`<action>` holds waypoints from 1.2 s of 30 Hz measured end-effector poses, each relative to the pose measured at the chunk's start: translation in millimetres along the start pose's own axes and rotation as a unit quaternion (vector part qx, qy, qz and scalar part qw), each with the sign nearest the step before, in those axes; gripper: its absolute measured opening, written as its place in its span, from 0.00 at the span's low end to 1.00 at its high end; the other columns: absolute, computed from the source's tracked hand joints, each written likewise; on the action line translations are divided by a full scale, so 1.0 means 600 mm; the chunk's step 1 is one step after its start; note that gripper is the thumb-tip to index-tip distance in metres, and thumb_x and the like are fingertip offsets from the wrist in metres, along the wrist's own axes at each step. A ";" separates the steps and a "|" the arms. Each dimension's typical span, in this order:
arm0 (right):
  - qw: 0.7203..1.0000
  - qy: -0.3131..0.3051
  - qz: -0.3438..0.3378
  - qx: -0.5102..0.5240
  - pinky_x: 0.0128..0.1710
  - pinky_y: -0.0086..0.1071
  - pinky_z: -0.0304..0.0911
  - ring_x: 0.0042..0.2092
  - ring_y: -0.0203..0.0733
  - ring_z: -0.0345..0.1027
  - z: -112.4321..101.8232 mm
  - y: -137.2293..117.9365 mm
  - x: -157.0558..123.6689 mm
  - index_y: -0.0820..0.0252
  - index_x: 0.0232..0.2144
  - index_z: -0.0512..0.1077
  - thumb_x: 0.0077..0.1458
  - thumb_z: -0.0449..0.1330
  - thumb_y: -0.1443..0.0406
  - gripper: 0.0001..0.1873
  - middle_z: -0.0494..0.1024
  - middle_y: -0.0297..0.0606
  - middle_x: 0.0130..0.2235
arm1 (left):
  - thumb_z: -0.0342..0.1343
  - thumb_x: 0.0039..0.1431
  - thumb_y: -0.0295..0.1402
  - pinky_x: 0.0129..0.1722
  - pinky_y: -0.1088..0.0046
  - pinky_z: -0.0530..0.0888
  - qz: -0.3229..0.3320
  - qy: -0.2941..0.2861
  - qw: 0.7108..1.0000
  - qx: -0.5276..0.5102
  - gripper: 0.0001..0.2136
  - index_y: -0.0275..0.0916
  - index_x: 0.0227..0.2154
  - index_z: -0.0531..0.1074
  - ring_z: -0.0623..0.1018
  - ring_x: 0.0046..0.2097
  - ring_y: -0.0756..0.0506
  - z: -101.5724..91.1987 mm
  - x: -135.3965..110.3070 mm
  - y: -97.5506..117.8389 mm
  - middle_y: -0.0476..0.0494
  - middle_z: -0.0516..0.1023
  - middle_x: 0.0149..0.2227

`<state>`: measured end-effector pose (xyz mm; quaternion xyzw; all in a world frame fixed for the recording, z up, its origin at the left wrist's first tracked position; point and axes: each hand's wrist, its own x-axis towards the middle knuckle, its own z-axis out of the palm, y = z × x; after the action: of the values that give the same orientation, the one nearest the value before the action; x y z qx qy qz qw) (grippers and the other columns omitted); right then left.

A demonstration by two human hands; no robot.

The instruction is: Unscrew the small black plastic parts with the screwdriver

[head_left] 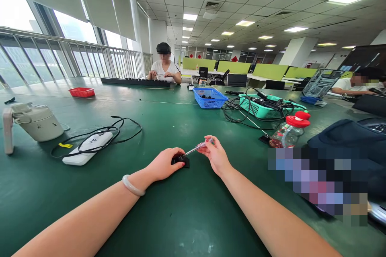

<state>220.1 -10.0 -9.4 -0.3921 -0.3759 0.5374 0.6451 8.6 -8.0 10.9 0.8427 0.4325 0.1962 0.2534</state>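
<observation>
Your left grip (167, 164) is closed around the small black part (186, 163) on the bench (157, 213) in front of you, while your right grip (216, 155) pinches the slim screwdriver (199, 146) by its handle, tip at the part. The part looks light, stiff and possibly slick — likely to skid or twist, so brace its outer edges; the screwdriver seems light and rigid — best held by its handle, clear of the thin shaft.

Left hand (167, 163) near curled right hand (216, 153)
</observation>
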 end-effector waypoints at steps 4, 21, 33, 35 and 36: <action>1.000 -0.004 0.005 0.008 0.42 0.41 0.68 0.33 0.42 0.75 0.000 -0.002 -0.002 0.53 0.35 0.67 0.41 0.69 0.49 0.24 0.79 0.32 0.29 | 0.53 0.55 0.41 0.46 0.64 0.71 -0.001 0.002 1.000 0.006 0.14 0.44 0.43 0.71 0.75 0.44 0.42 0.001 0.001 -0.002 0.46 0.77 0.42; 1.000 -0.011 0.000 0.012 0.44 0.38 0.68 0.34 0.41 0.76 0.000 -0.005 -0.003 0.54 0.35 0.68 0.42 0.67 0.49 0.23 0.81 0.33 0.30 | 0.53 0.55 0.42 0.46 0.65 0.71 -0.003 0.003 1.000 0.019 0.15 0.44 0.44 0.72 0.75 0.44 0.42 0.000 0.002 -0.002 0.46 0.77 0.43; 1.000 -0.008 0.003 0.008 0.43 0.38 0.69 0.33 0.41 0.76 0.000 -0.006 -0.002 0.57 0.32 0.69 0.42 0.66 0.46 0.24 0.80 0.36 0.30 | 0.52 0.56 0.42 0.46 0.65 0.71 -0.003 -0.001 1.000 0.026 0.15 0.45 0.44 0.72 0.75 0.44 0.42 0.000 0.002 -0.001 0.46 0.77 0.43; 1.000 -0.009 0.003 0.008 0.42 0.37 0.69 0.34 0.41 0.76 0.000 -0.006 -0.003 0.57 0.31 0.69 0.42 0.66 0.46 0.23 0.80 0.36 0.29 | 0.52 0.56 0.42 0.46 0.65 0.71 -0.005 -0.001 1.000 0.027 0.15 0.45 0.44 0.72 0.75 0.44 0.42 0.000 0.002 -0.001 0.46 0.77 0.42; 1.000 -0.009 0.002 0.007 0.42 0.37 0.69 0.34 0.41 0.76 0.000 -0.007 -0.003 0.57 0.31 0.69 0.42 0.66 0.46 0.23 0.80 0.35 0.29 | 0.52 0.56 0.41 0.46 0.65 0.71 -0.005 -0.001 1.000 0.026 0.15 0.45 0.44 0.72 0.75 0.44 0.42 0.000 0.002 -0.001 0.47 0.77 0.42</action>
<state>221.5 -12.3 -5.8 -0.3836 -0.3770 0.5452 0.6430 8.8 -6.8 10.4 0.8469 0.4420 0.1827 0.2325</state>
